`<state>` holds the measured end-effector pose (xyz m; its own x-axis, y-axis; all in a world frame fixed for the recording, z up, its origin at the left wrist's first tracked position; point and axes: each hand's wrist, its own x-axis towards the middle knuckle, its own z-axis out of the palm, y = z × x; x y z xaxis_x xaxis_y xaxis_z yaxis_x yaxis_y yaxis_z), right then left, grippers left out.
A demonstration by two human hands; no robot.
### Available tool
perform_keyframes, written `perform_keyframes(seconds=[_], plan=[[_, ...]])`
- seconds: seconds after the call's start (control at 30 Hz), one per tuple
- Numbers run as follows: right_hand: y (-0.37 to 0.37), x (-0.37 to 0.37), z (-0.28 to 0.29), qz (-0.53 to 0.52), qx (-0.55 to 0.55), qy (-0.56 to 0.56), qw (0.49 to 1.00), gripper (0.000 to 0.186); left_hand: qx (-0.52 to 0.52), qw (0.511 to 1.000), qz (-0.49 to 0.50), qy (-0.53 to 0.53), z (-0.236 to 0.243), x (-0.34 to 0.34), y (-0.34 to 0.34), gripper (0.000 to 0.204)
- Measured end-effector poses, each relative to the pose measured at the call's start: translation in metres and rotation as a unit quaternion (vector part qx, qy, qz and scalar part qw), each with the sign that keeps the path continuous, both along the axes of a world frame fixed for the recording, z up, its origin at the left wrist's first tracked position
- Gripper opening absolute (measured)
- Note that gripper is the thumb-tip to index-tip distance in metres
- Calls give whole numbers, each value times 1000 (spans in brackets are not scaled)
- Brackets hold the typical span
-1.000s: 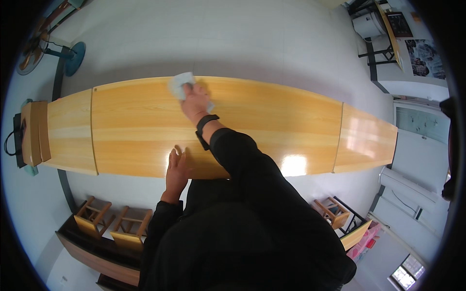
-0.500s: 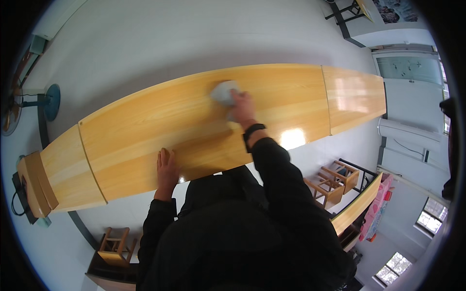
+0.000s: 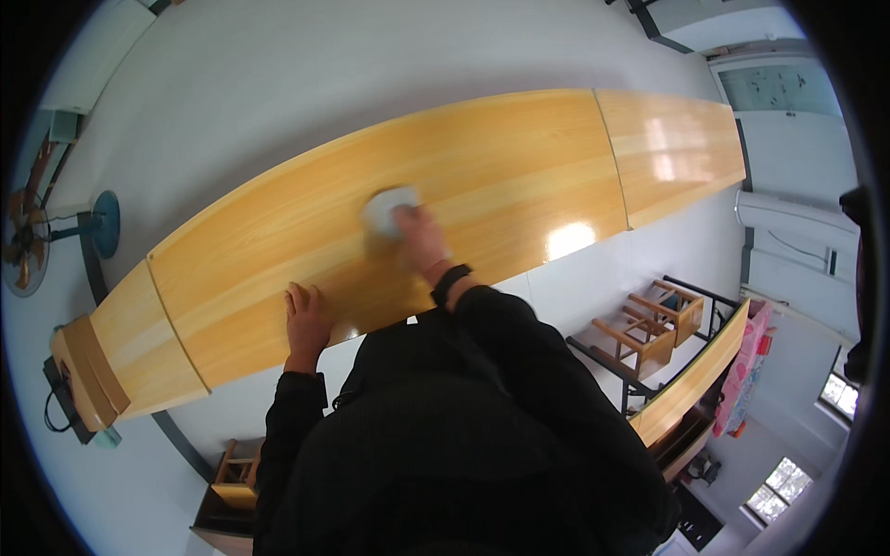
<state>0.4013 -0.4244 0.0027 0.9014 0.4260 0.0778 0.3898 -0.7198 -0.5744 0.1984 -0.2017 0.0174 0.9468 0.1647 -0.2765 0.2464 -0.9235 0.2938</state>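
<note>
A light grey cloth [image 3: 389, 209] is pressed to the top of a long, shiny wooden table [image 3: 501, 157]. My right hand [image 3: 422, 243] is closed over its near side; motion blurs both the hand and the cloth. A dark band circles the right wrist. My left hand [image 3: 307, 322] rests palm down at the near edge of the table, fingers stretched forward and holding nothing.
At the table's left end stand a cardboard box [image 3: 91, 371] and a dark bag [image 3: 67, 394]. A standing fan [image 3: 28, 243] is beyond it. Wooden stools [image 3: 640, 345] and another table [image 3: 695, 375] lie behind me on the right. Seams divide the tabletop.
My right hand and the cloth have moved left and nearer to me across the tabletop. The left hand stays at the near edge. The whole view has shifted slightly.
</note>
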Motion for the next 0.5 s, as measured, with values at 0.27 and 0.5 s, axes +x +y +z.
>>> perform_keyframes(seconds=[0.27, 0.5], plan=[[12, -66, 29, 312, -49, 132, 940, 59, 37, 998, -22, 38, -2, 6, -4, 92], [-170, 17, -6, -37, -20, 2, 999, 36, 35, 993, 50, 105, 3, 13, -23, 111]])
